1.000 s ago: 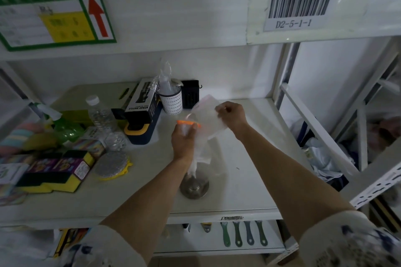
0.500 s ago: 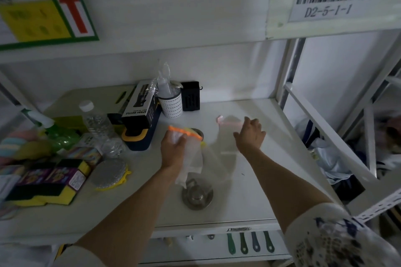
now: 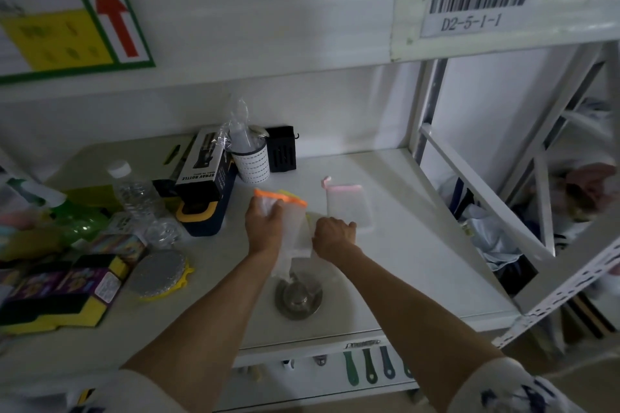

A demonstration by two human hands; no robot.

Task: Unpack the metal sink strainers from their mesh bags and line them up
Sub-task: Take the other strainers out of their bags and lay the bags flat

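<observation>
A white mesh bag with an orange rim [image 3: 291, 228] hangs above the shelf [image 3: 416, 265]. My left hand [image 3: 264, 224] grips it near the rim. My right hand [image 3: 332, 235] is closed on its lower right side. A round metal sink strainer [image 3: 298, 298] sits bare on the shelf just below the bag, near the front edge. An empty mesh bag with a pink rim [image 3: 349, 206] lies flat on the shelf behind my right hand. A yellow-green edge shows behind the orange-rimmed bag; what it belongs to is hidden.
On the left stand a spray bottle box [image 3: 204, 178], a white cup [image 3: 252, 163], a black holder [image 3: 281, 148], a clear water bottle [image 3: 136, 193], a green spray bottle [image 3: 72, 221], sponge packs [image 3: 63, 292] and a round scourer [image 3: 157, 273]. A slanted white rack brace [image 3: 483, 191] borders the right.
My right hand let go of the pink-rimmed bag, which now lies flat on the shelf, and came back left to the orange-rimmed bag. My left hand kept holding that bag.
</observation>
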